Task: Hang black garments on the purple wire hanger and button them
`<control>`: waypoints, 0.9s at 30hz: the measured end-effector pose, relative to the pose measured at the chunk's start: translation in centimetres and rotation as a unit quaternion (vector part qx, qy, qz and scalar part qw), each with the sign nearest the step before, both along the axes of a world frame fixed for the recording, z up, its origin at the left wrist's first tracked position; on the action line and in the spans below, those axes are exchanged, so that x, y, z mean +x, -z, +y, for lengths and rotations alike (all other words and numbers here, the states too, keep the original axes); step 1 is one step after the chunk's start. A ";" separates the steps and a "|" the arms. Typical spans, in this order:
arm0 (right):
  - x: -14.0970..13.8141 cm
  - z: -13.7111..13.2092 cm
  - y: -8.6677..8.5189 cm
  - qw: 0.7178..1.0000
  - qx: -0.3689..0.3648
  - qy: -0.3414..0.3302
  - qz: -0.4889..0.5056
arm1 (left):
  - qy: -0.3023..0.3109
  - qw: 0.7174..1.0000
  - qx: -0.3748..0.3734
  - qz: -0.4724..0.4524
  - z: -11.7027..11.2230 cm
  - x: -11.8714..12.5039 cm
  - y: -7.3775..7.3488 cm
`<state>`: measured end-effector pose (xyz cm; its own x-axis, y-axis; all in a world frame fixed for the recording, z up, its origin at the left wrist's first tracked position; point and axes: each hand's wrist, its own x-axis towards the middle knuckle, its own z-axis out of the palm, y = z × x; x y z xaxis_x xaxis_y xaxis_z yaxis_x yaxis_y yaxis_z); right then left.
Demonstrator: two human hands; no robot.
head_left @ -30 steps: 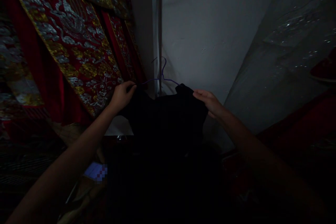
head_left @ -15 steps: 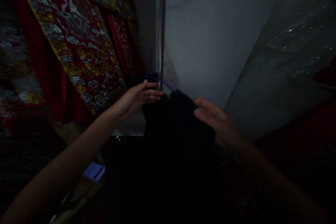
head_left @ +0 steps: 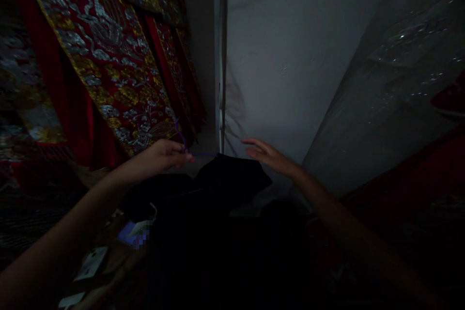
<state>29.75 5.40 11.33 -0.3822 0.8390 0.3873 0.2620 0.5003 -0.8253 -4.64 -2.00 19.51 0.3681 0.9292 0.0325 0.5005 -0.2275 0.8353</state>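
Observation:
In dim light a black garment (head_left: 221, 189) lies low in front of me, still on a thin purple wire hanger (head_left: 198, 153). My left hand (head_left: 165, 155) pinches the hanger near its hook, at the garment's upper left. My right hand (head_left: 267, 155) hovers just above the garment's right shoulder with fingers stretched out and apart, holding nothing.
Red hangings with gold and silver embroidery (head_left: 105, 53) cover the left side. A pale wall (head_left: 290, 48) and a vertical pole (head_left: 221, 58) stand ahead. Clear plastic sheeting (head_left: 399, 82) slopes down on the right. White tags and papers (head_left: 90, 264) lie at lower left.
The garment and hanger have come down from chest height to lie low. My left hand shifted its hold to the hanger's hook. My right hand let go of the shoulder and opened.

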 end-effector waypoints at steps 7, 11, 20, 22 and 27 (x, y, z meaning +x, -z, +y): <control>-0.5 0.1 0.1 0.964 -0.166 0.045 0.200 | -0.106 0.966 0.218 -0.084 5.9 0.7 0.9; -1.3 2.2 -3.0 0.944 -0.068 0.116 0.302 | -0.191 0.880 0.430 -0.064 6.4 1.2 1.0; -0.3 3.3 -4.3 0.909 -0.019 0.166 0.383 | -0.284 0.827 0.464 -0.144 5.5 2.7 7.8; 0.2 2.7 -3.3 0.905 -0.037 0.166 0.390 | -0.284 0.854 0.403 -0.163 6.1 3.5 10.1; 0.9 1.7 0.2 0.907 -0.090 0.179 0.369 | -0.291 0.882 0.315 -0.195 6.5 6.2 13.1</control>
